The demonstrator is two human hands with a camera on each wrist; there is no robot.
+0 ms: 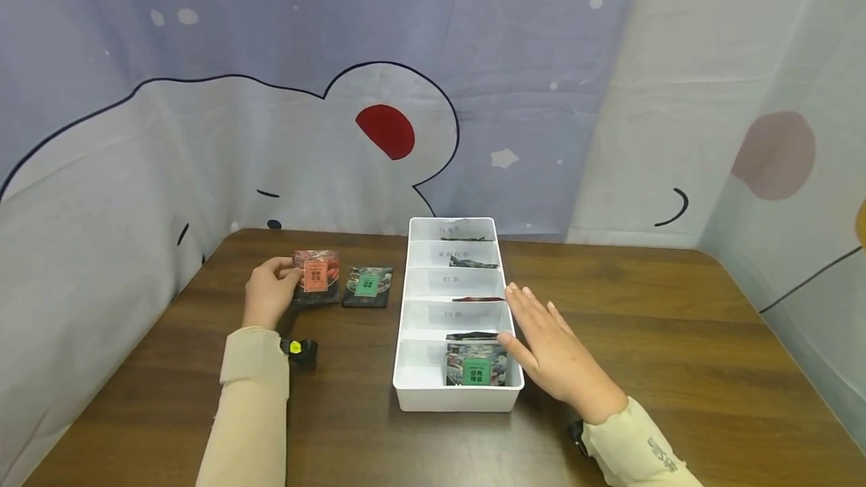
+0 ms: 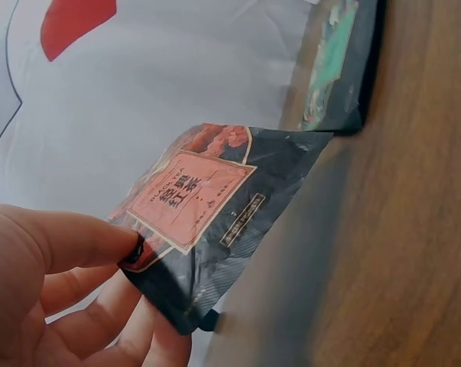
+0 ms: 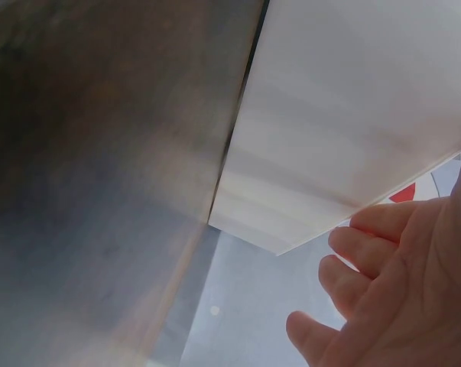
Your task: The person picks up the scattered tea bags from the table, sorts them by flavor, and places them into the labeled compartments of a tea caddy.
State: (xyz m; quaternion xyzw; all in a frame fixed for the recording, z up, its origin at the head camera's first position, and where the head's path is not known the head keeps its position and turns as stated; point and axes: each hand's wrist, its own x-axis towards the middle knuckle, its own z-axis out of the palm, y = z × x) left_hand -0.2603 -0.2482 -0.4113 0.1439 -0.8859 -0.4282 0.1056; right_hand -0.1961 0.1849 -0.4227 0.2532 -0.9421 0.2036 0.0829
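Note:
Between thumb and fingers my left hand (image 1: 271, 293) pinches a black tea sachet (image 2: 192, 199) with a red-orange label, by its left edge. The sachet is tilted in the left wrist view. Just right of it a green-labelled tea sachet (image 1: 367, 286) lies on the table. My right hand (image 1: 551, 348) rests at the right rim of a white divided box (image 1: 452, 399), fingers extended. Sachets stand in the box's compartments; a green-labelled sachet (image 1: 476, 364) shows its face in the nearest one, and a red sachet edge (image 1: 478, 299) shows in the middle.
The brown wooden table (image 1: 649, 322) carries everything. Behind it hangs a patterned curtain (image 1: 514, 96). Printed labels mark the box's dividers (image 1: 433, 284). A dark band with a yellow spot (image 1: 295, 347) sits on the left wrist.

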